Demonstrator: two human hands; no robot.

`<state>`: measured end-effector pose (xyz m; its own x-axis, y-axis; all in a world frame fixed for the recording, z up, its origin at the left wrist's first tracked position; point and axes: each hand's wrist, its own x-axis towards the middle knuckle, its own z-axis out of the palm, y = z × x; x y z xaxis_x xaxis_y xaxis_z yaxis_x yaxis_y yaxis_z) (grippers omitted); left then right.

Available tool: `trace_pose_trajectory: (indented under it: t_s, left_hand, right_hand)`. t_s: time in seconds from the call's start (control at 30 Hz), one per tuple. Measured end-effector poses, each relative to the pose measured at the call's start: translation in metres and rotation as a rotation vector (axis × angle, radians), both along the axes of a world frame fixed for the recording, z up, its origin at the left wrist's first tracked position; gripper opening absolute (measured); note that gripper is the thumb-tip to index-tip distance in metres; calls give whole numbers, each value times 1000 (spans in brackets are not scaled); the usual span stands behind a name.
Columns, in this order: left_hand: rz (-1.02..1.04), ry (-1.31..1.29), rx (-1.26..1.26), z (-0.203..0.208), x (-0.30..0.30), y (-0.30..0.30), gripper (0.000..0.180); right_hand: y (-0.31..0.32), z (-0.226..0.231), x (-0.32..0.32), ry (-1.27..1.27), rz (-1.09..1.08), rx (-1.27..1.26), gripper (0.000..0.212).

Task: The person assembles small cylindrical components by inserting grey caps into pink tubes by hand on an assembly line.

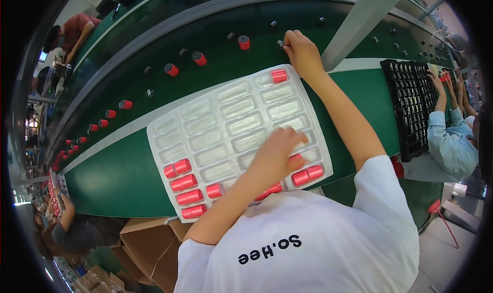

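A white plastic tray (322, 160) with rows of oblong pockets lies in front of me. Red cylinders (184, 182) fill several pockets along its near side, and a single red cylinder (279, 76) sits in the far right corner pocket. My left hand (277, 152) hovers over the tray's right half, beside a red cylinder (296, 162) that it partly covers; its fingers are blurred. Beyond the tray, my right hand (303, 51) reaches onto the dark green belt (215, 67), fingers pinched on a small metal part (280, 44).
Red cylinders with dark ends (199, 59) and small metal parts (149, 93) stand along the belt. A grey post (359, 28) rises right of my right hand. A black tray (411, 108) lies farther right, near co-workers' hands (437, 82). Cardboard boxes (149, 241) stand at lower left.
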<state>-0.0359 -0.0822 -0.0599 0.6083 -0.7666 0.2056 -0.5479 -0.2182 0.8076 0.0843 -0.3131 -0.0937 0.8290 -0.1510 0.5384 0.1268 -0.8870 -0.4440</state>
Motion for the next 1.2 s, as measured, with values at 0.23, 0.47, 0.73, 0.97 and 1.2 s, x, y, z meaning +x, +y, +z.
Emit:
trace_pose_trajectory:
  t_s: [0.23,0.47,0.73,0.97,1.2]
  left_hand:
    - [-249,125,234,-4,-18,3,21]
    - [-9,814,-315,9,17,19,19]
    - [236,1444,-953,4,39,40,35]
    - [229,1473,-1056,10,33,29,34]
    - [298,1396,-1161,21,25,27,31]
  right_hand:
    - [5,-4,25,-36,-62,-308,19]
    - [10,10,73,477,93,-287,19]
    - [62,84,-30,357,696,939,17]
    - [94,75,-78,33,722,999,16]
    - [101,70,-89,-61,652,682,20]
